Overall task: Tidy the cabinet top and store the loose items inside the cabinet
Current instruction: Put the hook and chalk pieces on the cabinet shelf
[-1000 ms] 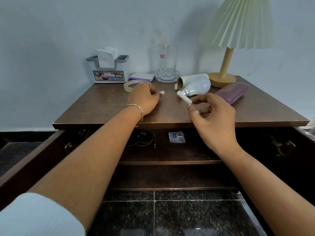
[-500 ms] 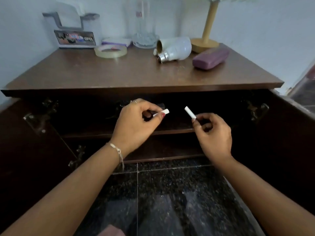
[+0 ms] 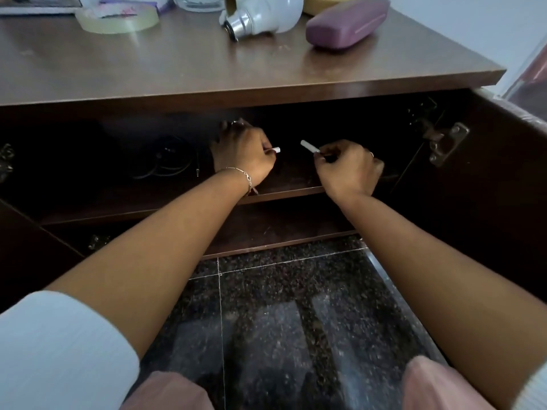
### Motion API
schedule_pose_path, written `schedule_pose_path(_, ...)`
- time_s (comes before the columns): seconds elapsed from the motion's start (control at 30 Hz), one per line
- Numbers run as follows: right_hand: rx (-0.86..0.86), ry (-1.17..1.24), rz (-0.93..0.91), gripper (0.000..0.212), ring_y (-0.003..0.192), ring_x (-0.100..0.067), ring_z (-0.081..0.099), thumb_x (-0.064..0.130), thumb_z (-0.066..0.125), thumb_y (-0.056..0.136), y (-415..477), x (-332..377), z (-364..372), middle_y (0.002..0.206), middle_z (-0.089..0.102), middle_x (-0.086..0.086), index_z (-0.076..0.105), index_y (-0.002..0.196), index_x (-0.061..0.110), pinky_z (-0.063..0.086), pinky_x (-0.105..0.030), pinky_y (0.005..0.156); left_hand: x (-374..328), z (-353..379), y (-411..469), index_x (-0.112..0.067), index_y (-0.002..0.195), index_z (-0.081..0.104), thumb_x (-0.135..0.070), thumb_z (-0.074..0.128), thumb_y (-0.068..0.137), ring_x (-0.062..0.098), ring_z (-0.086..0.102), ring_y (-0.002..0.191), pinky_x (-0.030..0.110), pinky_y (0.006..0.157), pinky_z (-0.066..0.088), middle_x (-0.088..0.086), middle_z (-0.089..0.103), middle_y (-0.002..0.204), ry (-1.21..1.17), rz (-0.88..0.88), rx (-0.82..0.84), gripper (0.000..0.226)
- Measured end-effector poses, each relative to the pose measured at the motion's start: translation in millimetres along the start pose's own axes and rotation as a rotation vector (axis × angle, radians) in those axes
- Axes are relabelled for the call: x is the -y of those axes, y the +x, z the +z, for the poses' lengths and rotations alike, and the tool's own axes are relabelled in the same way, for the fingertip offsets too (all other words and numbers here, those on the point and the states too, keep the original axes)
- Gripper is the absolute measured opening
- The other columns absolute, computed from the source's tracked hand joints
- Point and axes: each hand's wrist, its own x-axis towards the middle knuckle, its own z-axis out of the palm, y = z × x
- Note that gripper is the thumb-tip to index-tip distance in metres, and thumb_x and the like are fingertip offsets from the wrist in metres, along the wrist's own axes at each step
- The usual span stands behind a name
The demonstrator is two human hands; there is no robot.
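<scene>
Both of my hands reach into the open brown cabinet, just above its upper shelf (image 3: pixel 284 193). My left hand (image 3: pixel 242 156) pinches a short white stick (image 3: pixel 275 149) whose tip pokes out to the right. My right hand (image 3: pixel 347 168) holds a second white stick (image 3: pixel 309 146) that points up and to the left. The two sticks are apart, a small gap between their tips. On the cabinet top (image 3: pixel 177 66) lie a roll of clear tape (image 3: pixel 117 20), a white light bulb (image 3: pixel 263 16) and a purple case (image 3: pixel 346 23).
A coil of black cable (image 3: pixel 165 161) lies on the shelf left of my hands. The right cabinet door (image 3: pixel 503 179) stands open, with a metal hinge (image 3: pixel 444 143) on it. A dark speckled tile floor (image 3: pixel 281 306) is below. A glass base and a lamp foot sit at the top's back edge.
Both hands have dropped from the cabinet top and moved forward into the cabinet, each still holding its white stick. My head has tilted down and closer.
</scene>
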Motion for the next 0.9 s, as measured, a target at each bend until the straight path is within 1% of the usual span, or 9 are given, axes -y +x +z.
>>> schedule_pose_path(0.1,0.016,-0.029,0.019,0.021,0.106,-0.022,0.061,0.039,0.061,0.085,8,6,3,0.102,0.072,0.003,0.071,0.103,0.033,0.033,-0.037,0.095,-1,9,11,-0.027,0.095,0.073,-0.036,0.064,0.083,0.032,0.046,0.117,0.042,0.086,0.046,0.004,0.058,0.118,0.012,-0.007,0.006,0.018)
schedule_pose_path(0.27,0.051,-0.103,0.017,0.023,0.105,-0.022,0.061,0.039,0.061,0.087,20,14,8,0.102,0.071,0.000,0.071,0.106,0.030,0.034,-0.037,0.095,-3,20,27,-0.026,0.097,0.074,-0.037,0.066,0.082,0.032,0.045,0.118,0.042,0.090,0.046,0.006,0.058,0.120,0.008,-0.016,0.008,0.020)
schedule_pose_path(0.37,0.066,-0.146,0.022,0.027,0.110,-0.024,0.060,0.039,0.061,0.088,27,23,10,0.108,0.069,-0.003,0.068,0.109,0.025,0.034,-0.038,0.098,-4,27,37,-0.023,0.097,0.073,-0.036,0.067,0.082,0.032,0.047,0.119,0.042,0.093,0.046,0.007,0.058,0.121,0.002,-0.014,0.009,0.021)
schedule_pose_path(0.47,0.076,-0.166,0.003,0.027,0.113,-0.026,0.058,0.036,0.060,0.090,29,28,12,0.112,0.068,-0.006,0.067,0.110,0.019,0.033,-0.040,0.100,-7,34,40,-0.019,0.102,0.071,-0.030,0.065,0.084,0.034,0.045,0.120,0.045,0.094,0.045,0.010,0.057,0.122,0.078,0.012,0.015,0.022)
schedule_pose_path(0.6,0.083,-0.177,-0.009,0.027,0.113,-0.025,0.058,0.037,0.061,0.089,33,26,18,0.112,0.068,-0.006,0.067,0.110,0.021,0.032,-0.040,0.102,-5,38,43,-0.019,0.106,0.070,-0.030,0.063,0.085,0.034,0.045,0.121,0.047,0.097,0.043,0.011,0.057,0.124,0.063,0.011,0.016,0.024)
schedule_pose_path(0.77,0.114,-0.142,-0.026,0.027,0.115,-0.025,0.057,0.040,0.062,0.089,34,23,20,0.113,0.068,-0.004,0.068,0.111,0.025,0.031,-0.040,0.102,1,31,44,-0.022,0.113,0.067,-0.029,0.064,0.086,0.031,0.047,0.123,0.043,0.101,0.042,0.010,0.053,0.129,-0.023,0.037,0.054,0.029)
schedule_pose_path(0.9,0.150,-0.109,-0.016,0.030,0.115,-0.024,0.057,0.044,0.063,0.087,31,18,14,0.113,0.068,-0.002,0.067,0.112,0.028,0.031,-0.038,0.101,8,26,37,-0.024,0.115,0.065,-0.031,0.063,0.085,0.029,0.044,0.125,0.042,0.101,0.041,0.008,0.053,0.129,-0.029,0.046,0.031,0.031)
